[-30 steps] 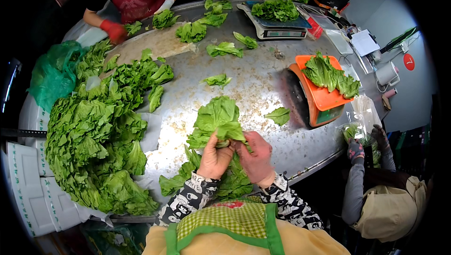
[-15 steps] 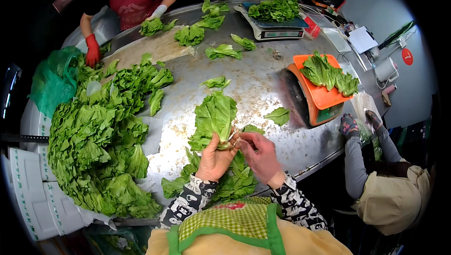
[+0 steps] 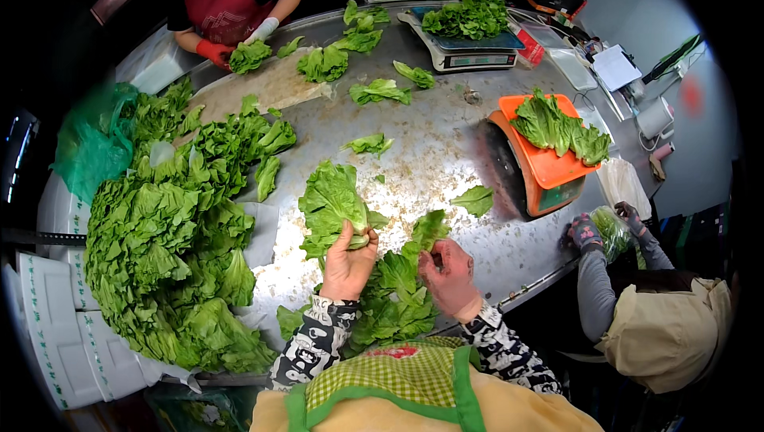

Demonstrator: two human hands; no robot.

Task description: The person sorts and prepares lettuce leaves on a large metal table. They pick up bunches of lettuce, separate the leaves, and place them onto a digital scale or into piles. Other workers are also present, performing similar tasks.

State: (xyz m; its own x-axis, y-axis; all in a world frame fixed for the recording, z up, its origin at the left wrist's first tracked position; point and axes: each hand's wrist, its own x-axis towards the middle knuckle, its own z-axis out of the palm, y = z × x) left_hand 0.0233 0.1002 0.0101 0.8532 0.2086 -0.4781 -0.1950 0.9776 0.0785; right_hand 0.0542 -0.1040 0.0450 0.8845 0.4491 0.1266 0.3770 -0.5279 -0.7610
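Note:
My left hand (image 3: 348, 261) is closed around the base of a green lettuce head (image 3: 328, 199), lifted over the table with its leaves pointing away from me. To the right, my right hand (image 3: 450, 277) is apart from that head, its fingers curled together. A loose lettuce leaf (image 3: 428, 231) lies right beside its fingertips; whether the fingers grip anything is hidden. Below and between both hands, a pile of loose leaves (image 3: 394, 304) lies at the table's near edge. A small leaf (image 3: 369, 144) is beyond the held head, and another leaf (image 3: 475, 200) sits farther right.
A large lettuce heap (image 3: 167, 257) fills the left side, beside a green plastic bag (image 3: 99, 141). An orange-tray scale (image 3: 549, 165) with lettuce stands right; another scale (image 3: 469, 60) stands at the far side. Co-workers are across the metal table (image 3: 430, 125) and at right.
My left hand has moved left with the lettuce head. My right hand has separated from it, moving right and nearer. The co-worker's red glove has moved from the heap to lettuce across the table.

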